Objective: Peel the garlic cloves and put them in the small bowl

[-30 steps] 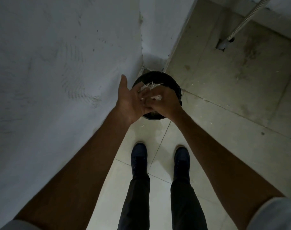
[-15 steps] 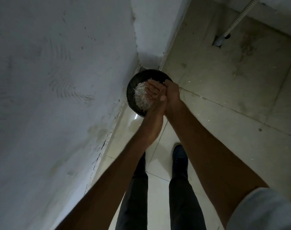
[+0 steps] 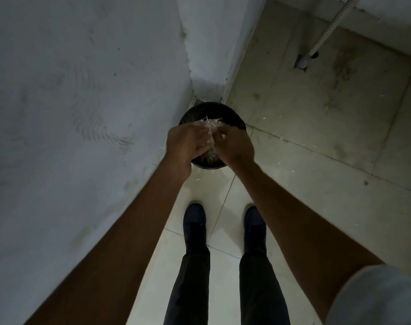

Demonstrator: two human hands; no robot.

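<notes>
Both hands have turned knuckles-up and now sit side by side, where half a second ago the palms were pressed together, the left laid against the right. The left hand (image 3: 188, 144) and right hand (image 3: 236, 147) almost touch, their fingers bent inward toward a pale clump of garlic skins (image 3: 208, 124) that shows between and just beyond the fingertips. Motion blur hides whether either hand pinches the skins or only brushes them, so I cannot tell the grip. More skins lie directly below, inside a black round container (image 3: 211, 106) that stands on the floor (image 3: 317, 141), tucked into the corner against the plastered wall (image 3: 82, 113). A few white scraps (image 3: 265, 118) lie on the tiles to its right. Nearer the camera stand two dark shoes (image 3: 194, 219). A ribbed hose (image 3: 328, 29) runs down to the floor at the upper right.
</notes>
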